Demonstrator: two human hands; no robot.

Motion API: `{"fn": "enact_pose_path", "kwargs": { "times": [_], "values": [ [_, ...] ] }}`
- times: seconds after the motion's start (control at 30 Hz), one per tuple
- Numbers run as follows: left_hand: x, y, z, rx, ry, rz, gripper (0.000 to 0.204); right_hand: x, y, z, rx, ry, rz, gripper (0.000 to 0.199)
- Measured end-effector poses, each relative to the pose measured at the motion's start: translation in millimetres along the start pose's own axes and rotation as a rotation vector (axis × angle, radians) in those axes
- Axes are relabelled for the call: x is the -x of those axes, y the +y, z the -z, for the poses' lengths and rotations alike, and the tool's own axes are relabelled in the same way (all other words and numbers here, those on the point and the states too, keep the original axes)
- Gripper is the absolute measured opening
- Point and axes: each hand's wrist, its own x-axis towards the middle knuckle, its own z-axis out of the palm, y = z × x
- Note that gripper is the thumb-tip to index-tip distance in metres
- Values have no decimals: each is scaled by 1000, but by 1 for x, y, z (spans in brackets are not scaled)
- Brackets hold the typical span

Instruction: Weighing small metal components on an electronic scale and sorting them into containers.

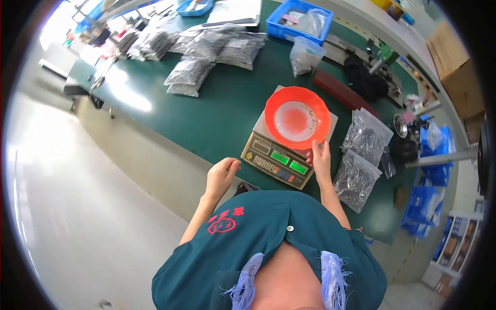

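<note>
A round red plastic bowl (321, 120) with a pale, worn middle rests on the metal plate of a counting scale (264, 164) with green lit displays. Small dark bits lie along one side of the bowl's bottom. At its near right rim, my right hand (322, 164) has its thumb and fingers closed on the edge. My left hand (221, 176) hangs just off the table's front edge, left of the scale. Its fingers are curled in, and nothing shows in them. Two clear bags of small metal parts (356, 180) lie right of the scale.
More filled bags (190, 75) are piled at the back left of the green table (170, 116). Behind the scale stand a clear tub (306, 54) and a blue bin (271, 30). A dark red bar (343, 93) and black tools lie at right, below a shelf with cardboard boxes (448, 51).
</note>
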Motion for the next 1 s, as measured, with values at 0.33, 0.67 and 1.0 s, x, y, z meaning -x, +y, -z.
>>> {"fn": "enact_pose_path", "kwargs": {
  "times": [0.33, 0.67, 1.0],
  "values": [
    [-194, -91, -80, 199, -209, 150, 27, 0, 5, 0, -67, 506, -68, 48],
    [-206, -107, -119, 685, -770, 789, 66, -39, 72, 19, -460, 400, -482, 59],
    [-224, -91, -119, 810, -845, 834, 69, -62, 77, 11, -859, 99, -234, 60]
  ]
}}
